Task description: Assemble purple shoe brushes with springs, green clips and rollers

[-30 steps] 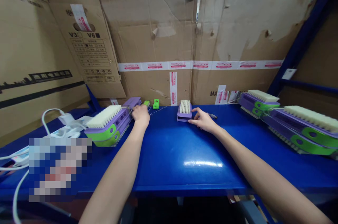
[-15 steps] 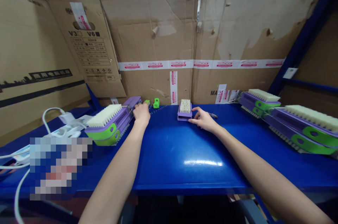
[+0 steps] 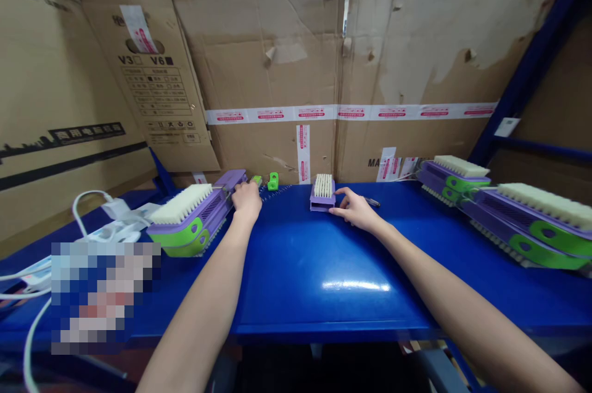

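My right hand point(image 3: 356, 206) has its thumb and forefinger at the right side of a small purple brush block point(image 3: 322, 194), which stands bristles up near the back of the blue table. My left hand point(image 3: 246, 198) reaches down to the back left, its fingers curled; the fingertips are mostly hidden. Beside it lies a larger purple-and-green double brush point(image 3: 185, 220) with pale bristles. Just past that hand are a small green piece point(image 3: 256, 179), a green bracket point(image 3: 273, 181) and some dark coiled springs point(image 3: 277, 193).
Several purple-and-green brushes stand at the right, one nearest point(image 3: 536, 223). A pen point(image 3: 372, 202) lies behind my right hand. White cables and a power strip point(image 3: 111, 229) occupy the left side. Cardboard sheets point(image 3: 268, 60) wall the back, and a blue post point(image 3: 518, 66) rises at the right.
The view has shifted very slightly. Both hands hold nearly the same places, and the brush block has not visibly moved.
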### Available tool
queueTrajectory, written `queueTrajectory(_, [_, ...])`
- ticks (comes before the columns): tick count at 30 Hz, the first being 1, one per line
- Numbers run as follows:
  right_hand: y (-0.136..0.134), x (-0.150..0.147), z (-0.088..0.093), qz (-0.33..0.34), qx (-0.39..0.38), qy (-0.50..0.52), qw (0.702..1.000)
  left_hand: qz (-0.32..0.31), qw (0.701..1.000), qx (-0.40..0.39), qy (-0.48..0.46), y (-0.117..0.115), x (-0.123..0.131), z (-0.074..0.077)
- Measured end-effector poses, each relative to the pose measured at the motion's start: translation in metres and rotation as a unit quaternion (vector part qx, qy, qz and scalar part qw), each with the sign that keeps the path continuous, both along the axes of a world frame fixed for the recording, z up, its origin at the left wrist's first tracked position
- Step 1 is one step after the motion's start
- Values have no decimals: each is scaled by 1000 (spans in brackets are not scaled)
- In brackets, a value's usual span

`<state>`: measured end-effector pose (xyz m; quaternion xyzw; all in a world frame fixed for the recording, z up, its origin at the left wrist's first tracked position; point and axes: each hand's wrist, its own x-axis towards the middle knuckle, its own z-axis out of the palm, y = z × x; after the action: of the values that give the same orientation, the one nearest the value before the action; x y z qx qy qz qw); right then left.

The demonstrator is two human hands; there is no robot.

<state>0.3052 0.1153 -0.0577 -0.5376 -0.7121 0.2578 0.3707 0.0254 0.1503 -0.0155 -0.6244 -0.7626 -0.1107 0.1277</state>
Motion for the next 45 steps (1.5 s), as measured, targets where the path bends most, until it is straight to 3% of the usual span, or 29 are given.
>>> queueTrajectory(7, [0, 0, 0, -4, 0, -4, 1000, 29, 999, -13, 1, -1, 3, 2])
queueTrajectory(36, [0, 0, 0, 1, -4, -4, 1000, 6, 999, -26, 20, -2, -1, 6])
queueTrajectory(45, [-1, 0, 0, 3, -2, -7, 1000, 94, 995, -10, 5, -4, 6, 8])
